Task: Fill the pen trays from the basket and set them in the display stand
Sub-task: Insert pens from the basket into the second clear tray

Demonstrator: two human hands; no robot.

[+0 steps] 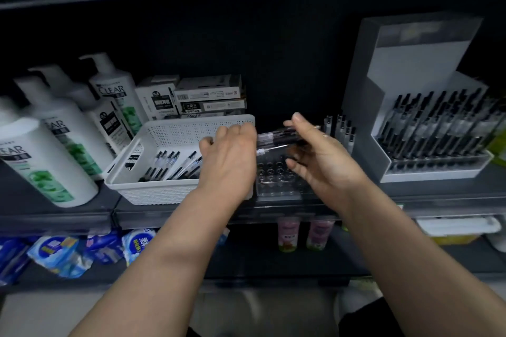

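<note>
Leftmost, about five bottles (46, 161) crowd one basket (153, 194) holding roughly eight loose pens (175, 164). Over its right rim the left hand (230, 153) grips one bundle (276, 139). The right hand (323, 159) curls loosely round the bundle's far end, above one clear tray (276, 183). One stand (410, 63) sits right, across a bare gap.

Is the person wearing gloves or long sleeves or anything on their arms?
No. The left hand and right hand are both bare, with no gloves, and no ring or watch shows. Both forearms are bare too; no sleeve reaches into view.
</note>
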